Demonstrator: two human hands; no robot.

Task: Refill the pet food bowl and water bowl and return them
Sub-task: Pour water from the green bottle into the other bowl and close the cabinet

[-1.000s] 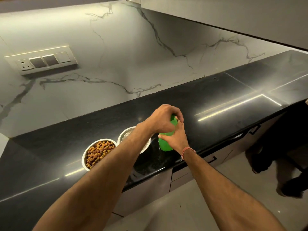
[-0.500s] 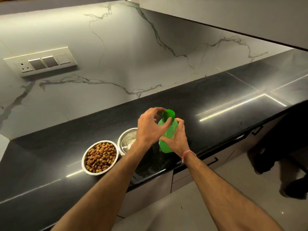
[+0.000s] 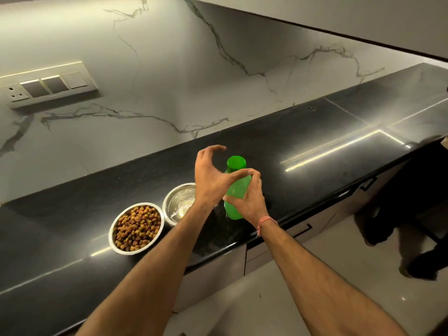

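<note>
The risk I see now is the green bottle (image 3: 236, 190): it stands on the black table (image 3: 315, 141) close to the front edge, and if I let go carelessly or knock it with my left forearm, it can tip and fall to the floor, or spill if its cap (image 3: 236, 162) is not tight. The water bowl (image 3: 180, 202) is just beside the bottle, partly hidden under my left wrist, so a clumsy move of this arm can also push it and make the water splash out. My right hand (image 3: 249, 202) is curled around the body of the bottle and grips it upright. My left hand (image 3: 213, 175) is spread in a wide curve beside the cap, the fingers bent and apart; it holds nothing, and only the thumb seems to touch the shoulder of the bottle. The food bowl (image 3: 137, 227), full of brown kibble, sits to the left of the water bowl, almost touching it. Both bowls look filled and are not yet returned.
</note>
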